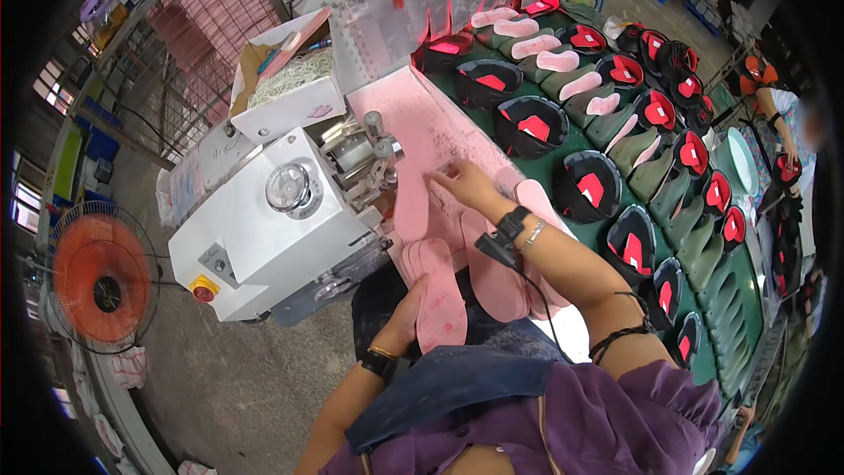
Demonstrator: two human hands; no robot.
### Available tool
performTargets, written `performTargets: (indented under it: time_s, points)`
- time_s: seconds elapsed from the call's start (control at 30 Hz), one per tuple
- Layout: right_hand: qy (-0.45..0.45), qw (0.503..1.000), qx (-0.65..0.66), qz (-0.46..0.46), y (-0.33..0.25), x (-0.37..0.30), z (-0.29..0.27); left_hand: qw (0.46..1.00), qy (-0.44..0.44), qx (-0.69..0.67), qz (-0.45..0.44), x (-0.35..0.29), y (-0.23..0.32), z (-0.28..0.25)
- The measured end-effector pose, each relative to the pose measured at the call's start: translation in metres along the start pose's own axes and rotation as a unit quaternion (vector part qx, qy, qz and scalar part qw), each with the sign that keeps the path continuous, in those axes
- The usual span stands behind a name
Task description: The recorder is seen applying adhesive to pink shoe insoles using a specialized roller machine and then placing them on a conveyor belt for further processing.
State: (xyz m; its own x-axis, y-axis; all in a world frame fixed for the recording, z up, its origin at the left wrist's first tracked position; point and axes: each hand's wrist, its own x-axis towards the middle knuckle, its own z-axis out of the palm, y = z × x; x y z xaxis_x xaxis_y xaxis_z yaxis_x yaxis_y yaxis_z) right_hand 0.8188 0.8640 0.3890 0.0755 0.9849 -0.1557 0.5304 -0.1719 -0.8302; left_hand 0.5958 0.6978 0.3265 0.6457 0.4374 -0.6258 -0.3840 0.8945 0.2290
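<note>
In my left hand (406, 312) is a small stack of pink insoles (442, 303), with the thumb on top and the fingers closed around its side. Another pink insole (411, 207) lies at the metal roller head (380, 145) of a white bench machine (268, 224). My right hand (466, 183) pinches that insole's right edge between thumb and fingertips. Beneath my right forearm, more stacked pink insoles (494, 277) lie on the pink, dust-covered worktop (462, 145). The far end of the insole at the machine blends into the worktop and is hard to make out.
To the right, a green bench (570, 178) bears rows of dark shoe uppers (530, 126) with red pieces and olive shoe parts (694, 251). An open box (290, 88) stands behind the machine. An orange fan (104, 280) is at left; another person (787, 114) works at far right.
</note>
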Motion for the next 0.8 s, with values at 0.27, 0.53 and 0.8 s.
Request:
performTargets:
  time_s: [0.27,0.53,0.8]
  points:
    - [0.067,0.983,0.162,0.047,0.010,0.083,0.029,0.998,0.031,0.040,0.024,-0.013,0.001,0.021]
    - [0.201,0.943,0.265,0.017,0.018,0.004,-0.094,0.958,0.081,0.239,0.135,0.004,-0.010,-0.020]
    - [0.533,0.805,-0.170,0.196,0.196,-0.200,-0.300,0.992,0.068,0.100,0.023,-0.012,0.016,0.038]
